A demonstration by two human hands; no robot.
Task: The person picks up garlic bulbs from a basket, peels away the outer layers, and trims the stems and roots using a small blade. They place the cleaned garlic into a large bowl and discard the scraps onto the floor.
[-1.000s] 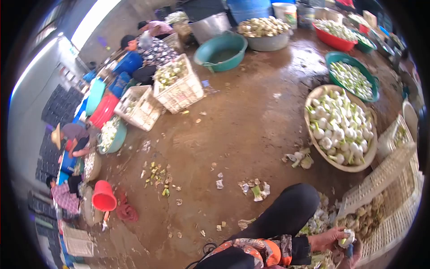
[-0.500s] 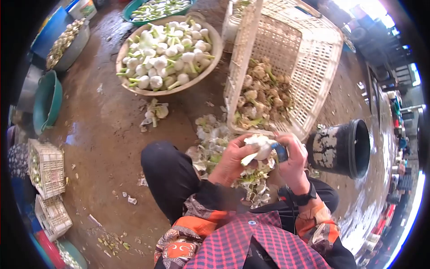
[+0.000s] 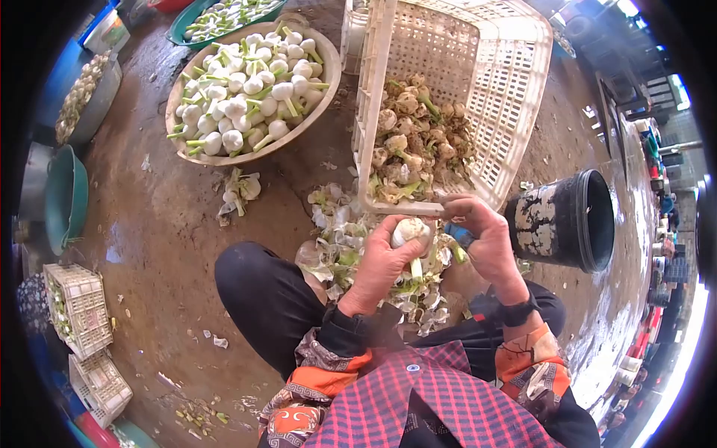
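My left hand (image 3: 382,261) is closed around a white garlic bulb (image 3: 409,231), its cut green stem pointing down toward me. To its right, my right hand (image 3: 485,235) is curled, apart from the bulb. Something blue (image 3: 460,236) shows at its thumb and fingers; whether it is a tool handle or a finger wrap cannot be made out. Below both hands lies a heap of garlic peelings (image 3: 347,231) between my knees. Just beyond them, a tilted white plastic crate (image 3: 515,97) holds unpeeled, brownish garlic bulbs (image 3: 418,138).
A wide round basin (image 3: 258,153) of cleaned white garlic stands ahead to the left. A black bucket (image 3: 553,224) lies tilted to the right of my hands. A green tub (image 3: 67,198) and small crates (image 3: 78,310) are at the far left. Peelings (image 3: 239,190) litter the floor.
My right hand has drawn away from the bulb. In my left hand the bulb has turned, its stem now downward, and loose skin no longer hangs around it. The view has shifted slightly.
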